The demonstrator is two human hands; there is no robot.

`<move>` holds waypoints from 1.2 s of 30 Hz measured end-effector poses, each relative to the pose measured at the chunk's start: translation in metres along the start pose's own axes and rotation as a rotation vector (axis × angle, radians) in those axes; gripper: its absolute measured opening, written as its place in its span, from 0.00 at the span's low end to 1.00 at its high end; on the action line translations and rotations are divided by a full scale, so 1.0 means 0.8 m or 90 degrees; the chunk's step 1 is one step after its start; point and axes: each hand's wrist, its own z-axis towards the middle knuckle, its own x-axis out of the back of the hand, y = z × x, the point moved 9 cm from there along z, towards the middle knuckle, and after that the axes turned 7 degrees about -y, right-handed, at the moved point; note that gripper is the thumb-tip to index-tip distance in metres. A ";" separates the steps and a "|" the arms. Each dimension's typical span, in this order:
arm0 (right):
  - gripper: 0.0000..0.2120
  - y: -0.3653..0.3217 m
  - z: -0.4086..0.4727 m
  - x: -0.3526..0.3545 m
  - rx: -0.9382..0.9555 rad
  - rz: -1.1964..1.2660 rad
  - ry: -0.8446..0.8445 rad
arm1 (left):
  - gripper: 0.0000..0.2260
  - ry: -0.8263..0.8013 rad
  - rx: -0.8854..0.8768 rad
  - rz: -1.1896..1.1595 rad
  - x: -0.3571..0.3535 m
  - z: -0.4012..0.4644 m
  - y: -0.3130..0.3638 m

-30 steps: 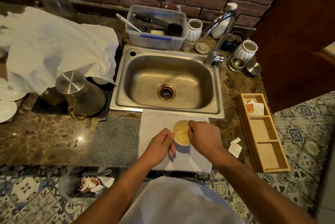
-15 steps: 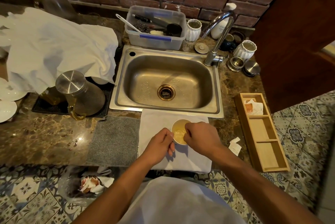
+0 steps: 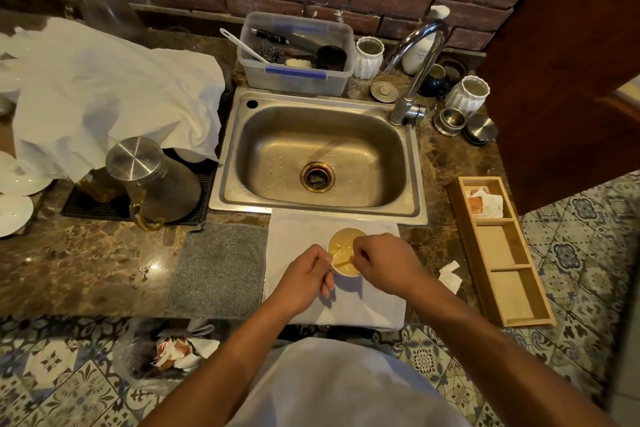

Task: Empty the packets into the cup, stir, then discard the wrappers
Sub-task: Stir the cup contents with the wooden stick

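From the head view, the cup (image 3: 341, 246) stands upright on a white cloth (image 3: 367, 302) at the near edge of the table (image 3: 86, 267), just in front of the sink (image 3: 318, 156), its mouth facing up with yellowish liquid inside. The left hand (image 3: 304, 279) has its grip curled against the cup's left wall; the right hand (image 3: 386, 262) has its grip pinched together on a thin stirrer (image 3: 341, 263), whose long axis slants from the fingers down and leftward into the liquid. Open stone lies left of the grey mat (image 3: 218, 267). To the right, torn wrappers (image 3: 450, 276) lie between the cloth and a wooden tray (image 3: 502, 253) that runs along the table's right edge, leaving little room there. A bag of scraps (image 3: 173, 352) hangs below the near edge.
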 end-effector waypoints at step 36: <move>0.13 0.210 -0.148 -0.060 -0.373 0.875 0.205 | 0.12 0.019 0.020 0.079 0.002 -0.003 0.009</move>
